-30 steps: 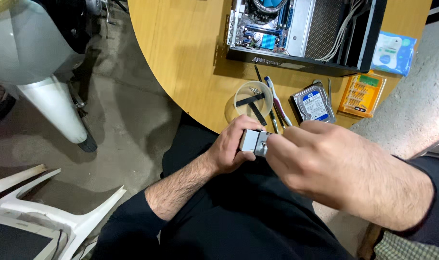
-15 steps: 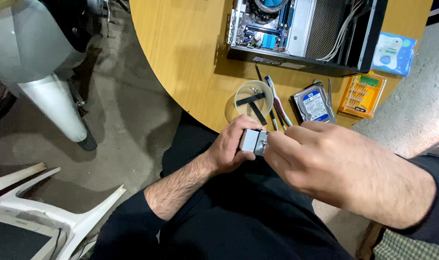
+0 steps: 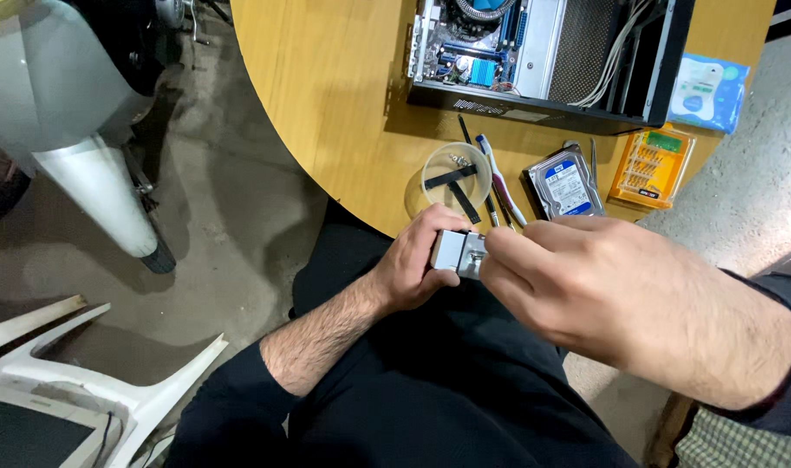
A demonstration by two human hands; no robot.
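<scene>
Round wooden table (image 3: 326, 78) fills the upper view, above a concrete floor. Just off the table's near edge, over the lap, the left hand (image 3: 417, 264) grips a small grey metal part (image 3: 458, 252) — the right hand (image 3: 586, 286) pinches its other end. On the table sit a cup (image 3: 454, 178), hard drive (image 3: 564, 184), screwdriver set (image 3: 654, 165) and open computer case (image 3: 543, 52).
</scene>
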